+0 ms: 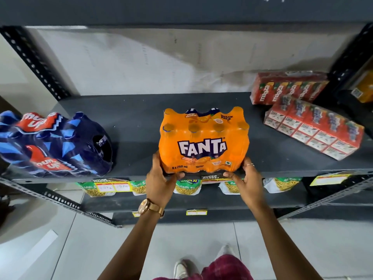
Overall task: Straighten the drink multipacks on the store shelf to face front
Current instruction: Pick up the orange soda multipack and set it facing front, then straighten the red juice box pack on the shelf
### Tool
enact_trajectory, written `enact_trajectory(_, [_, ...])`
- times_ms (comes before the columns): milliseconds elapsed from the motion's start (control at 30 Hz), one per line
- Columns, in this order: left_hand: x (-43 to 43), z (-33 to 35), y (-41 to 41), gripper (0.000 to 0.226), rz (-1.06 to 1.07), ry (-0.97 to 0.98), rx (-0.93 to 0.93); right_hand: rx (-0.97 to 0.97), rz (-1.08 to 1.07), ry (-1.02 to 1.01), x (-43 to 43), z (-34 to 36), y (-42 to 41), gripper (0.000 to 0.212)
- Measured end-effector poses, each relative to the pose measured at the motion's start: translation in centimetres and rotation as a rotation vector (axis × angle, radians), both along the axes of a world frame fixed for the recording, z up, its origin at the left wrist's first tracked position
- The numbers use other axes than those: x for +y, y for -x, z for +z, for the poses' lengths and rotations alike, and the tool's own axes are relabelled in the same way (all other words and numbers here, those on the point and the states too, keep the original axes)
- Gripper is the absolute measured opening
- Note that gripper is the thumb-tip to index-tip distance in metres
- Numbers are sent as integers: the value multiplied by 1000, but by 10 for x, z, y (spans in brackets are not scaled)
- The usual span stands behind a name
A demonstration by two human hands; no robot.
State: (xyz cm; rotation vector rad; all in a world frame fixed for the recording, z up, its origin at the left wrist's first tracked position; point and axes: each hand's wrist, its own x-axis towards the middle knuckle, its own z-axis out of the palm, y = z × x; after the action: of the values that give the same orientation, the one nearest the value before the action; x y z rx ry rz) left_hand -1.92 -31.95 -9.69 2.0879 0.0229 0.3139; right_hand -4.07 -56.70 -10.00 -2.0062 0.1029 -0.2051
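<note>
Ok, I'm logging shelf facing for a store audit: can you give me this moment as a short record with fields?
shelf: dark metal shelf, three groups of drinks
centre: Fanta pack, at front edge, logo facing front
left: Thums Up pack, turned askew
right: two red Maaza carton packs, front one angled, rear one behind it
left hand: on the Fanta pack's lower left corner
right hand: on its lower right corner
shelf below: snack pouches

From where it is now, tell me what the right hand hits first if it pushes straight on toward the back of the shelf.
The right hand already touches the Fanta pack at its front right corner, so it meets that pack at once. Behind the pack, the shelf looks bare to the back wall.
</note>
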Motion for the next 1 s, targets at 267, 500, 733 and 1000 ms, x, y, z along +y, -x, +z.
enact_trajectory(267, [-50,36,32,110,173,-64,-345,6,34,-427,-26,18,7,108])
enact_trajectory(500, [-211,82,8,58,-216,-333,-722,-431,-707,-270,-181,56,5,41])
enact_trajectory(733, [-353,113,-117,69,-341,-513,65,521,-447,-277,-305,62,-46,93])
enact_trajectory(1000, [-397,93,-174,68,-51,-452,352,190,-322,-273,-316,62,-60,33])
